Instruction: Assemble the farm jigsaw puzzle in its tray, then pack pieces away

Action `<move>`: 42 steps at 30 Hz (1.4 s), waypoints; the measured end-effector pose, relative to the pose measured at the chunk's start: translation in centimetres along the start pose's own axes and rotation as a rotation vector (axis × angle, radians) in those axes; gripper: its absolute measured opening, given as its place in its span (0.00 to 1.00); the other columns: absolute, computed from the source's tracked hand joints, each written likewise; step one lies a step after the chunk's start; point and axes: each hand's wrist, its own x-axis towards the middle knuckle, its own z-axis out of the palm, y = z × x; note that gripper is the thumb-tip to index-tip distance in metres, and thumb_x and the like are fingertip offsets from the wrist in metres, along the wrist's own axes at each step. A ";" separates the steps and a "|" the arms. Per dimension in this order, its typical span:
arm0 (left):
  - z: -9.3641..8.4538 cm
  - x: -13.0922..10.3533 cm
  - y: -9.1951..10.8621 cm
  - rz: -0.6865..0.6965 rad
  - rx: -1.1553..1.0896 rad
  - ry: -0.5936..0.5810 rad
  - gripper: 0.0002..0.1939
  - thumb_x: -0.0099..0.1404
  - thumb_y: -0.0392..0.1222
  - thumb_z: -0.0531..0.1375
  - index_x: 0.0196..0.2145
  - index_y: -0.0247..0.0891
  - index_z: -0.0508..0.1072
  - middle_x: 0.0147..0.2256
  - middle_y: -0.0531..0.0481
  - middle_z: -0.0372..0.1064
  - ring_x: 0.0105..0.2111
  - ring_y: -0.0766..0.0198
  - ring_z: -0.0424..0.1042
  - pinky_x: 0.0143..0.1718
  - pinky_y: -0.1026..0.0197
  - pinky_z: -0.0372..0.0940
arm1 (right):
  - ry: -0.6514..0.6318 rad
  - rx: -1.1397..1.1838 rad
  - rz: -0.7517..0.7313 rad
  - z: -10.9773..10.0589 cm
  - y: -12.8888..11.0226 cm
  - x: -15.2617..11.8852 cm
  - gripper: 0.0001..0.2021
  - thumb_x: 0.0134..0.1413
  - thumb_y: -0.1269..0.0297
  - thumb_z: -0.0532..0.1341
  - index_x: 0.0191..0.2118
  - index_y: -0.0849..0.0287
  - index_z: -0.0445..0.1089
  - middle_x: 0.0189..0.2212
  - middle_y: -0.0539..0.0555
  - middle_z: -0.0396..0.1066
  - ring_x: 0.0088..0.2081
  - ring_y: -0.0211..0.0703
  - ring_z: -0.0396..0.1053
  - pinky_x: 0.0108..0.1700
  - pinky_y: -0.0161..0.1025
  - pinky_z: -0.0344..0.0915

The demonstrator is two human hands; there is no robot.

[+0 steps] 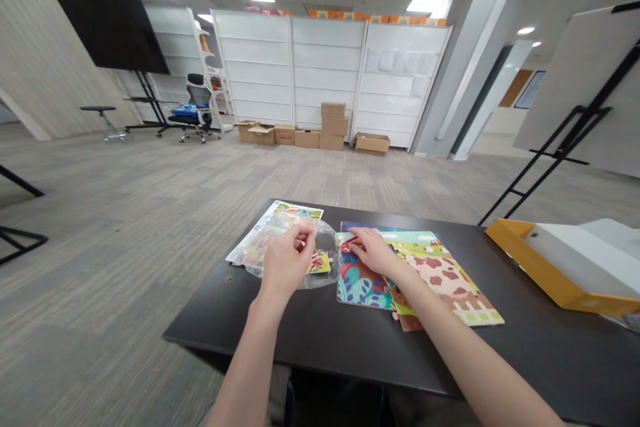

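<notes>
Clear bag (320,279), left hand (290,255) above, fingertips pinched together. Right hand (374,252), fingers bent, covers puzzle pieces (365,283); its grip cannot be told.

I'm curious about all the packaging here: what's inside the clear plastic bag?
The clear plastic bag appears to hold puzzle pieces, with yellow-green and red showing. The left hand covers part of it, and glare hides more, so I can't tell how many.
</notes>
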 end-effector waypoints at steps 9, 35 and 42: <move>0.0 -0.1 0.0 -0.007 -0.011 -0.012 0.08 0.64 0.45 0.58 0.33 0.40 0.75 0.27 0.52 0.76 0.25 0.64 0.74 0.29 0.63 0.66 | 0.034 0.081 -0.065 -0.3 0.2 0.3 0.19 0.60 0.68 0.60 0.57 0.59 0.66 0.52 0.62 0.67 0.56 0.53 0.64 0.60 0.53 0.59; 0.1 0.0 -0.3 -0.002 -0.032 -0.019 0.08 0.63 0.44 0.58 0.34 0.40 0.76 0.28 0.51 0.77 0.26 0.63 0.75 0.30 0.62 0.68 | -0.005 0.064 0.043 -1.4 1.2 -0.1 0.20 0.61 0.61 0.61 0.58 0.58 0.66 0.51 0.62 0.69 0.55 0.54 0.66 0.58 0.52 0.62; 0.1 -0.1 -0.1 -0.016 -0.024 -0.023 0.08 0.63 0.44 0.58 0.34 0.40 0.76 0.27 0.52 0.76 0.25 0.64 0.74 0.29 0.63 0.66 | 0.066 0.177 0.031 -1.2 1.5 0.1 0.19 0.56 0.62 0.66 0.54 0.57 0.70 0.49 0.59 0.65 0.54 0.52 0.65 0.60 0.51 0.61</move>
